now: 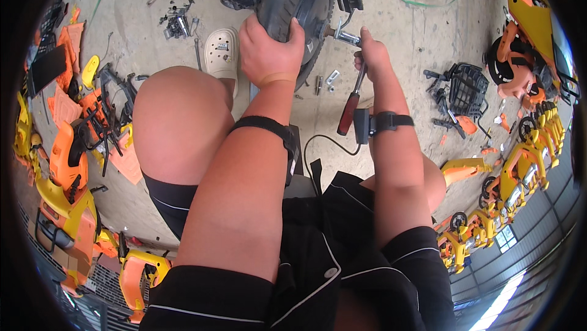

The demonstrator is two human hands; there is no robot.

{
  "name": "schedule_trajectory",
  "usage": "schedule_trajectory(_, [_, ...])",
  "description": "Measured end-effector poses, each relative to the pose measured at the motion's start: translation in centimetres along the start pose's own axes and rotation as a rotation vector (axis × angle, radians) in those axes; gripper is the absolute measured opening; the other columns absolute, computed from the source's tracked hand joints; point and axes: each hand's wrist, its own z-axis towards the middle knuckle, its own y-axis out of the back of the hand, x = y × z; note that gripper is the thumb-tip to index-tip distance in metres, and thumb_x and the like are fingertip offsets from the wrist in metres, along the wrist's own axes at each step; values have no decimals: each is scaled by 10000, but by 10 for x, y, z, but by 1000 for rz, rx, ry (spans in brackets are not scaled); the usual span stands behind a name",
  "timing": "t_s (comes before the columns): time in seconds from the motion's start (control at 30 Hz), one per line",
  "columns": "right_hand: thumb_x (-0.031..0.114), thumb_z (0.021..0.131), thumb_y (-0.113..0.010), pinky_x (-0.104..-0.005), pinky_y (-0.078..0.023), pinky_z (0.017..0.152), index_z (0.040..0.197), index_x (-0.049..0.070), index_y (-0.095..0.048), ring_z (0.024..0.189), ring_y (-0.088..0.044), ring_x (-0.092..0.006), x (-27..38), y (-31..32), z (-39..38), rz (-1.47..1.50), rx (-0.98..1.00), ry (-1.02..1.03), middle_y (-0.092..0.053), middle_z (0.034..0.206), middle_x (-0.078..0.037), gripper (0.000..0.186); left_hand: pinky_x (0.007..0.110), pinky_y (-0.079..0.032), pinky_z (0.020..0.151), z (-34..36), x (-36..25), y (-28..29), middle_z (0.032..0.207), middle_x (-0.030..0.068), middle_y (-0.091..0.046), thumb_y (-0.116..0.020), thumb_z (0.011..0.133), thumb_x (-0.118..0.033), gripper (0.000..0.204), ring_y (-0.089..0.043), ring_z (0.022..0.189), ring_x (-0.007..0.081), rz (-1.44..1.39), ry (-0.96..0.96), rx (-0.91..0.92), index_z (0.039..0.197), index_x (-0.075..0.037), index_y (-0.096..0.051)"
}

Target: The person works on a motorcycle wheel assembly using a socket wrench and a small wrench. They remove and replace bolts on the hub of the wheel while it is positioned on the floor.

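A black-tyred wheel (pixel 280 10) with a dark hub stands upright at the top middle. My left hand (pixel 269 53) is closed over the tyre's near side, thumb along the tread. To its right, my right hand (pixel 374 56) is closed round the metal shaft of a hand tool with a red-and-black handle (pixel 348 114). That handle hangs down toward me; the tool's head is hidden by my fingers. Between this hand and the wheel's axle sits a silver metal bracket (pixel 347 38), close to my fingertips. Whether they touch it I cannot tell.
Small metal parts (pixel 332 77) lie on the floor below the wheel. A pile of bolts and fittings (pixel 178 24) is at the upper left. Orange and yellow panels (pixel 64 147) crowd the left; a black basket (pixel 468 89) and a row of yellow frames (pixel 513 175) stand right.
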Motion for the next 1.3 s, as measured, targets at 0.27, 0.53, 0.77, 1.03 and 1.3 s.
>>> schedule_trajectory(0.27, [463, 981, -622, -380, -516, 561, 1052, -18, -596, 618, -611, -219, -32, -7, 25, -129, -307, 343, -643, 765, -109, 488, 513, -520, 911, 0, -5, 0, 1244, 124, -613, -755, 771, -515, 704, -624, 1124, 372, -14, -17, 9, 1289, -83, -555])
schedule_trajectory(0.53, [425, 985, -650, -402, -525, 724, 1036, 29, -621, 739, -647, -255, -45, -22, 4, -22, -368, 567, -674, 803, -151, 400, 507, -526, 901, 0, -2, 0, 1240, 133, -616, -762, 769, -510, 707, -634, 1104, 377, -13, -28, -6, 1284, -71, -556])
schedule_trajectory(0.77, [417, 965, -600, -419, -522, 516, 952, -60, -600, 621, -656, -248, -2, -8, -5, -88, -144, 127, -630, 726, -131, 477, 510, -526, 904, 1, -2, 3, 1253, 128, -613, -763, 769, -514, 721, -632, 1114, 373, -4, 8, 9, 1299, -73, -551])
schedule_trajectory(1.03, [436, 954, -633, -426, -541, 792, 972, -16, -619, 773, -660, -285, -36, -18, 24, -239, -510, 491, -688, 853, -196, 453, 497, -551, 847, 0, 0, -3, 1244, 132, -619, -781, 744, -490, 722, -644, 1082, 362, 27, -67, -47, 1283, -68, -550])
schedule_trajectory(1.3, [421, 979, -625, -396, -551, 655, 1027, -4, -628, 697, -678, -269, -44, -15, 17, -200, -511, 676, -679, 789, -161, 427, 501, -533, 890, -1, -4, 0, 1244, 118, -613, -768, 760, -516, 720, -632, 1117, 365, -23, -7, 23, 1294, -84, -551])
